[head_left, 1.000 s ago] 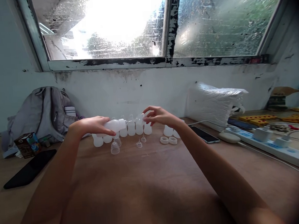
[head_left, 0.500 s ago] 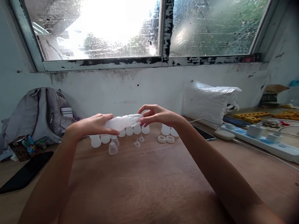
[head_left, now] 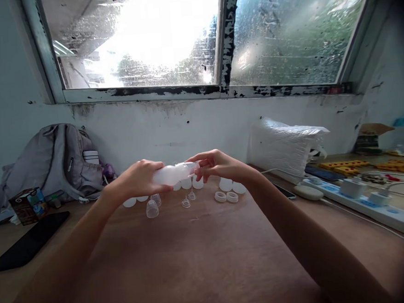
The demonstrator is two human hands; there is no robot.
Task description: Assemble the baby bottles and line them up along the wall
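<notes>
A frosted white baby bottle (head_left: 167, 175) lies sideways in the air above the table. My left hand (head_left: 139, 178) is closed around its base end. At the other end, my right hand (head_left: 220, 165) has its fingers curled round the clear cap (head_left: 190, 169), which partly hides the fingertips. Below the bottle stand two clear caps (head_left: 152, 210) and two clear bottle nipples (head_left: 185, 202). Two white screw rings (head_left: 220, 197) lie farther right. Behind them are several white bottles (head_left: 225, 184), some hidden by my hands.
To the left are a grey backpack (head_left: 50, 164), a small carton (head_left: 28, 206) and a black tablet-like slab (head_left: 30, 241). On the right are a silver-white padded bag (head_left: 279, 148), a phone (head_left: 285, 191), a white power strip (head_left: 364, 200) with cords, and yellow pieces (head_left: 344, 165).
Both hands and the bottle have shifted slightly right and lower in view. The whole scene has also sunk a little as the camera tilted. My right fingers sit closer round the cap.
</notes>
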